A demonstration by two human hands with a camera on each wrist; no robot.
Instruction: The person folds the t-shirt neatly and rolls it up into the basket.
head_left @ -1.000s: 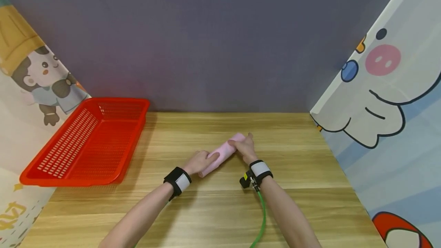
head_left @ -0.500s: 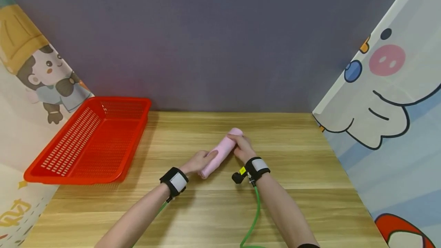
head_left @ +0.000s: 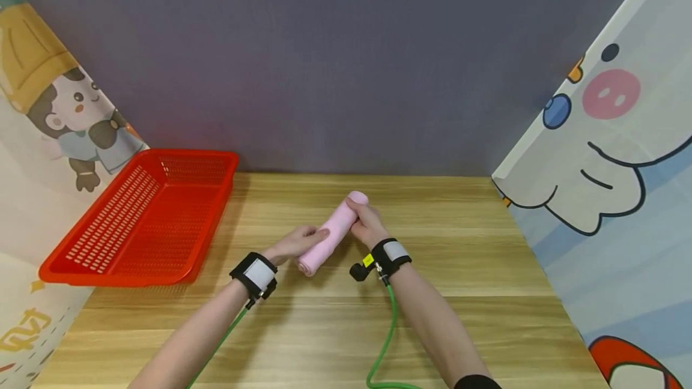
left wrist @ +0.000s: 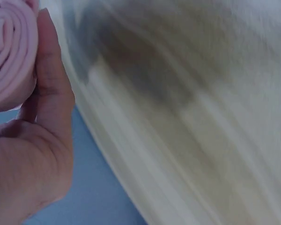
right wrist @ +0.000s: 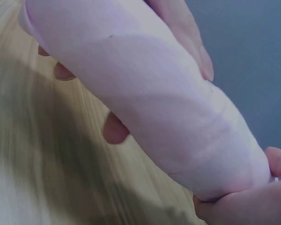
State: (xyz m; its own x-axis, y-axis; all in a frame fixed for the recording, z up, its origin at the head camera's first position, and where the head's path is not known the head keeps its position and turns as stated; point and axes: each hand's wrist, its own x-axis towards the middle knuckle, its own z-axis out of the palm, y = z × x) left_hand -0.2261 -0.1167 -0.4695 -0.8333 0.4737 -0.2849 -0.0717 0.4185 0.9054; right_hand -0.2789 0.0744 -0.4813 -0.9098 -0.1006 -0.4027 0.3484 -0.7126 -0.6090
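Note:
A pink rolled-up towel [head_left: 336, 228] slants across the middle of the head view, its far end tipped to the right. My left hand [head_left: 296, 241] grips the near part, thumb on top and fingers underneath. Around the far part curls my right hand [head_left: 369, 224], its thumb on the upper side. The left wrist view shows the spiral end of the towel [left wrist: 11, 56] beside the left hand [left wrist: 42, 126]. In the right wrist view the towel [right wrist: 145, 98] is held off the wooden surface, with fingertips showing below it.
A red plastic basket [head_left: 184, 221] with slotted walls stands at the left of the wooden table [head_left: 432, 329]. A grey panel [head_left: 346, 65] rises behind the table. Printed cartoon sheets flank both sides. Green cables [head_left: 390, 329] trail from the wrist cameras.
Both hands have moved left and slightly away with the towel. It has lifted from the table, and the right thumb has shifted along its far end.

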